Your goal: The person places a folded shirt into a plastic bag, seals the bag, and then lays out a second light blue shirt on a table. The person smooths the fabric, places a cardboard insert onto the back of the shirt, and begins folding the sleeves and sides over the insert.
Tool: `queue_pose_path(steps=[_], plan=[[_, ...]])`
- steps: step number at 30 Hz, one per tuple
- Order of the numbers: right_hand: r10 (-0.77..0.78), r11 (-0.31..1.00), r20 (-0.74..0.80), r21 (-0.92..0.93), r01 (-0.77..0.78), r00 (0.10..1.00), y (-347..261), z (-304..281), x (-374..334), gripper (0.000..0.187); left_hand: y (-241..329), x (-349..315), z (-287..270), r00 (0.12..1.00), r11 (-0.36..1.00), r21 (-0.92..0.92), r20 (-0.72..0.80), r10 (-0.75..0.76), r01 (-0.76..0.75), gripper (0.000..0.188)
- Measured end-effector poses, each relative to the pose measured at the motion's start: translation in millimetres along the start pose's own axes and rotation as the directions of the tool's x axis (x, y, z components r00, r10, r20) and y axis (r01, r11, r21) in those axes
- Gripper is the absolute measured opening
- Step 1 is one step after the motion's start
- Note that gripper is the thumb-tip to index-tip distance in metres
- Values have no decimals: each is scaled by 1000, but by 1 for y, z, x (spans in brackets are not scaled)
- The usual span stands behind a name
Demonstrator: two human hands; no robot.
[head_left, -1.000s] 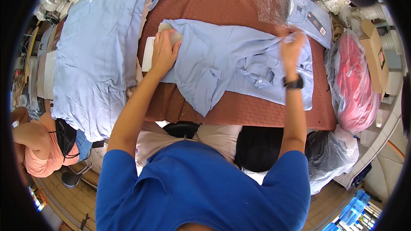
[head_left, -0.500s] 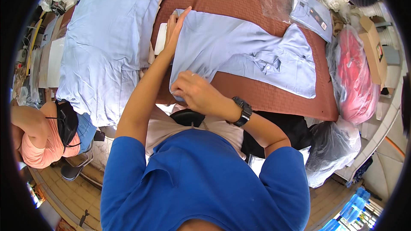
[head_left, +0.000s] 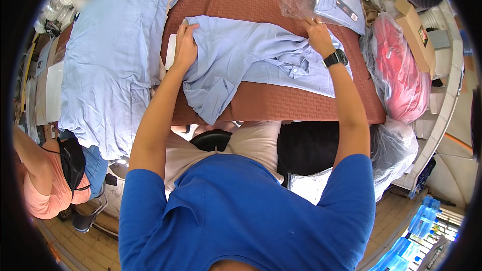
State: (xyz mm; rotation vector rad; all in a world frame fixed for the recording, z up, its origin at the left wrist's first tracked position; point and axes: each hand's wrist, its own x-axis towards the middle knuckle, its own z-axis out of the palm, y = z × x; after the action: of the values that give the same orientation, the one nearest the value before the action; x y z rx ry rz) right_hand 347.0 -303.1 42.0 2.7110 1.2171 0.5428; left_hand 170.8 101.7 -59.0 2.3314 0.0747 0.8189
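A light blue shirt [head_left: 226, 45], partly folded, lies lengthwise on a brown textured cloth [head_left: 271, 101]. My left hand [head_left: 186, 47] is closed at its far left corner, fingers bent over the fabric edge. At the right end, my right hand [head_left: 320, 38], with a black watch on the wrist, is at the far raised edge; its fingers seem closed on the fabric there, though the fingertips are partly hidden. One flap of the shirt [head_left: 211, 99] hangs toward me at the table's near edge. Buttons show on the right half.
A pile of light blue shirts [head_left: 113, 60] stands to the left, a white flat piece [head_left: 171, 50] beside it. Far right are a bagged folded shirt [head_left: 339, 6], red goods in clear plastic [head_left: 399, 73] and a cardboard box [head_left: 415, 35]. Another person [head_left: 55, 178] sits at lower left.
My right hand has left the shirt's near left corner and reached the far right edge. The left hand's fingers have bent onto the shirt. The near flap has dropped and spread. The view has shifted.
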Motion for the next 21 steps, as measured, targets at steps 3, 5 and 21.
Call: queue_pose_path(steps=[3, 5, 21], plan=[[-89, 987, 105, -127, 102, 990, 50, 37, -28, 20, 2, -1, 2, 1000, 1000, 4, 9, 15, -15, 46], [-61, 951, 56, -300, 75, 997, 62, 33, -41, 17, 6, 0, 0, 1000, 1000, 16, 4, 18, -18, 46], [732, 672, 283, -146, -726, 620, 63, -15, -225, 32, 8, -1, -8, 997, 998, -4, 53, -63, 63, 48]])
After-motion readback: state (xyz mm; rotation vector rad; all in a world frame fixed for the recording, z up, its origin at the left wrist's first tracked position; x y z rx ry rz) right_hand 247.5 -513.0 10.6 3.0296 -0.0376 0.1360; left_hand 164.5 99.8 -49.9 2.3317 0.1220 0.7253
